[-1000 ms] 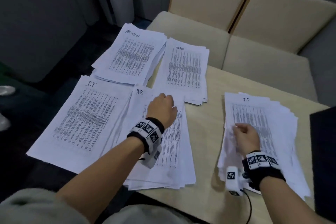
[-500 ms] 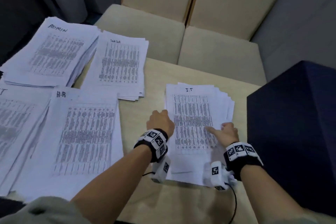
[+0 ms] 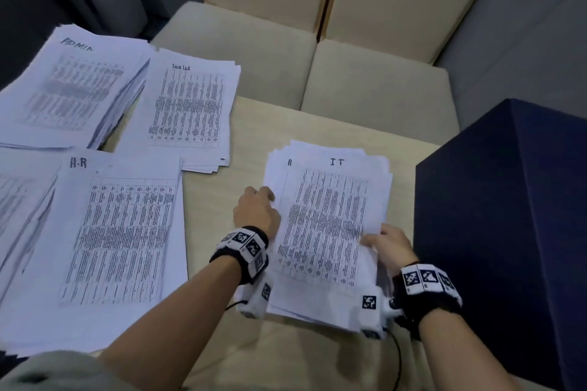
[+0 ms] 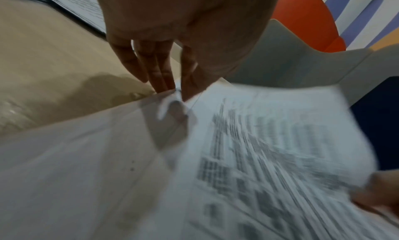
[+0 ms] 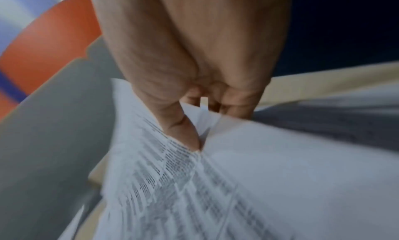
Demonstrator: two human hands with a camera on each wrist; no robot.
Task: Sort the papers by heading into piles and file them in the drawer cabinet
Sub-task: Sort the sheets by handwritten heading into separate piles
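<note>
the unsorted stack [image 3: 330, 232], an "it" sheet on top, sits between both hands on the table [image 3: 228, 355]; the right hand [image 3: 389, 246] pinches the near right edge of the top sheet, thumb above and fingers curled beneath, the paper bowing up from the stack; the left hand [image 3: 255, 211] holds the opposite edge, fingers [image 4: 155, 67] fairly straight and tucked under it, thumb on top.

outward to the left of the grip lie the sorted piles: the h-r pile [image 3: 117, 232] nearest, the task list pile [image 3: 190, 105] beyond it, the admin pile [image 3: 73, 89] farthest, and a sliver of another pile at the frame's left edge; close to the right of the grip stands a dark blue box [image 3: 508, 232], perhaps the cabinet, though no drawers show.

judged so: sorting is well under way, a thick stack remains, and no filing looks done.

compared with half a second ago, the right hand has gone from an index finger laid on the page to a pinch lifting its edge; the left hand has slid further up the stack's side; a second ago it rested on the h-r pile.
</note>
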